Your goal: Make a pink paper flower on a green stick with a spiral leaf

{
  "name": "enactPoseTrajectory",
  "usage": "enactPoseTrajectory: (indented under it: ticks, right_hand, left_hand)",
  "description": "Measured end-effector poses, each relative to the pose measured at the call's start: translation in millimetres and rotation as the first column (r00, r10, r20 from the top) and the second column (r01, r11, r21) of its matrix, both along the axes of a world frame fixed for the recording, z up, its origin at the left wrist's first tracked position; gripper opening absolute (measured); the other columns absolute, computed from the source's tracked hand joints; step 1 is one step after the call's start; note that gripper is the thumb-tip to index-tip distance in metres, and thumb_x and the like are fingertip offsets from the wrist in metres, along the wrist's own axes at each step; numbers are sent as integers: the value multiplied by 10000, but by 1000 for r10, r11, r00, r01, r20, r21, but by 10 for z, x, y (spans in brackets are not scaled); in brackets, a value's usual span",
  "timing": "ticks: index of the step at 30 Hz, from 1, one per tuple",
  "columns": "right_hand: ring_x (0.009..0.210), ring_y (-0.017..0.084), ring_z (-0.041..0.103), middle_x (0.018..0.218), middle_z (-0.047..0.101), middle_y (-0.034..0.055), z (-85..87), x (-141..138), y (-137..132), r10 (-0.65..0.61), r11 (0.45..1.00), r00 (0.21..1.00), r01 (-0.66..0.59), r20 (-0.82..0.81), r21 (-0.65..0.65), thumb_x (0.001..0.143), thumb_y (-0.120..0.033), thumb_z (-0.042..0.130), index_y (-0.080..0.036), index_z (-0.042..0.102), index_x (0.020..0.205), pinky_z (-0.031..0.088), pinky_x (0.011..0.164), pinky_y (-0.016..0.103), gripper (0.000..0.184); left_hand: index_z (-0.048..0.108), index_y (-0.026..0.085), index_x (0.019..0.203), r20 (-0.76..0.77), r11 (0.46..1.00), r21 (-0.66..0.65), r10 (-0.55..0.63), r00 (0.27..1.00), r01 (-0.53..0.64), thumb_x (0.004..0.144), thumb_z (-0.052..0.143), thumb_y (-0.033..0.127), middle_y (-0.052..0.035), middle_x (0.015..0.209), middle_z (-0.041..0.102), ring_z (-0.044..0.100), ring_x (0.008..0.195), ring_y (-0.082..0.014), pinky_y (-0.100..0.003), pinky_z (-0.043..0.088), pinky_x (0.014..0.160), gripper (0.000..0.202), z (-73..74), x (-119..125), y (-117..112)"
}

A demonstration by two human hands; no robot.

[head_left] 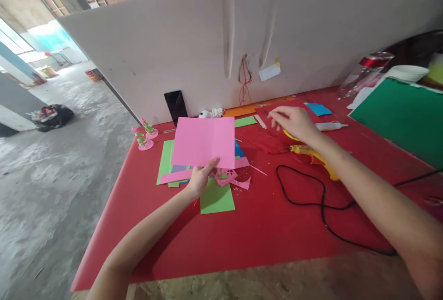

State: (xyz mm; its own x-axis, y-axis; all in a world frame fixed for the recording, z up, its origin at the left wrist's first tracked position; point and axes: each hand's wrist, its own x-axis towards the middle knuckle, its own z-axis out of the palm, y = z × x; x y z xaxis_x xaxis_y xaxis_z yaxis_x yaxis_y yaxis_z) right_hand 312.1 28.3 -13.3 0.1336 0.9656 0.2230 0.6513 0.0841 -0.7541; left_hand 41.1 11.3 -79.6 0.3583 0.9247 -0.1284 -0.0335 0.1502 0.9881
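Note:
In my left hand (200, 180) is a pink sheet of paper (204, 142), pinched at its lower edge with the thumb on top and raised over the table. A faint crease runs down the sheet. My right hand (292, 121) is above the red paper at the back, fingers curled together; what they hold, if anything, I cannot make out. A curved yellow piece shows just beneath that palm. Close below lies a yellow glue gun (316, 156) with a black cord (323, 198). Under the pink sheet are green paper (217, 198) and pink paper scraps (242, 182).
A black phone (176, 104) leans against the white board (155, 55). Two small pink-and-green paper figures (143, 139) stand at the table's left edge. Toward the right are a white bottle (330, 126), blue paper (318, 109), a green sheet (401, 120) and a clear jar (363, 78).

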Motion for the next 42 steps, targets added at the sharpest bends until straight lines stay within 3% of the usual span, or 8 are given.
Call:
enactPoseTrajectory:
  ticks: [3, 6, 12, 21, 27, 33, 37, 42]
  right_hand:
    - [988, 168, 618, 1135, 621, 69, -121, 523, 159, -160, 976, 979, 177, 129, -127, 924, -369, 540, -190, 604, 1123, 535, 836, 350, 275]
    - [1062, 206, 600, 1222, 582, 100, -284, 776, 274, -237, 927, 950, 284, 204, -245, 901, -365, 578, -156, 561, 1213, 527, 886, 407, 375]
    - [1052, 206, 602, 1221, 585, 105, -442, 933, 406, -318, 874, 929, 365, 192, -320, 903, -361, 577, -145, 553, 1220, 528, 884, 424, 384]
    - [1081, 210, 591, 1255, 567, 95, -359, 852, 238, -448, 894, 874, 438, -188, -96, 902, -374, 576, -179, 551, 1230, 519, 902, 429, 382]
    - [1040, 191, 601, 1226, 586, 91, -215, 402, 176, -272, 960, 756, 257, -595, -113, 920, -362, 548, -183, 564, 1207, 531, 880, 407, 339]
    - [871, 174, 641, 958, 658, 45, -89, -287, -179, 95, 993, 598, -117, -796, 30, 831, -351, 643, -194, 597, 1017, 556, 770, 370, 248]
    - [863, 212, 662, 840, 676, 15, 95, -644, -495, 312, 922, 478, -360, -821, 141, 613, -274, 763, -262, 604, 912, 558, 807, 397, 339]
    - [689, 188, 651, 860, 671, 54, 287, -876, -819, 417, 774, 375, -624, -828, 107, 811, -371, 613, -250, 572, 1035, 550, 613, 363, 259]
  left_hand:
    - [610, 128, 1019, -69, 996, -83, -18, 997, 12, 917, 537, 406, -47, 942, 648, 624, 800, -132, -313, 549, 734, 305, -211, 20, 7]
    - [560, 153, 1198, -126, 989, -144, -53, 991, 35, 915, 554, 362, -90, 1201, 598, 613, 1037, -201, -411, 546, 876, 352, -349, 22, -15]
    - [558, 146, 1202, -168, 985, -168, -74, 983, 45, 910, 561, 364, -93, 1204, 598, 611, 1047, -209, -419, 541, 886, 365, -387, 8, -3]
    - [554, 147, 1203, -96, 987, -156, -58, 994, 43, 914, 556, 361, -92, 1199, 597, 614, 1037, -201, -411, 547, 874, 360, -381, 5, -6]
    - [594, 122, 575, 149, 996, -26, 82, 985, -79, 796, 686, 376, 21, 482, 530, 470, 447, -68, -233, 454, 542, 349, 43, -15, 123]
    - [497, 161, 501, 399, 962, 23, 242, 885, -273, 852, 594, 284, 53, 396, 415, 365, 357, -37, -192, 309, 406, 385, 706, 68, 262]
    - [461, 167, 543, 509, 940, 15, 286, 812, -341, 917, 461, 186, 56, 423, 395, 346, 359, -28, -173, 279, 399, 375, 969, 92, 290]
    - [468, 173, 592, 648, 916, -43, 330, 687, -400, 946, 425, 198, 58, 444, 396, 327, 362, -33, -178, 264, 400, 357, 1065, 123, 307]
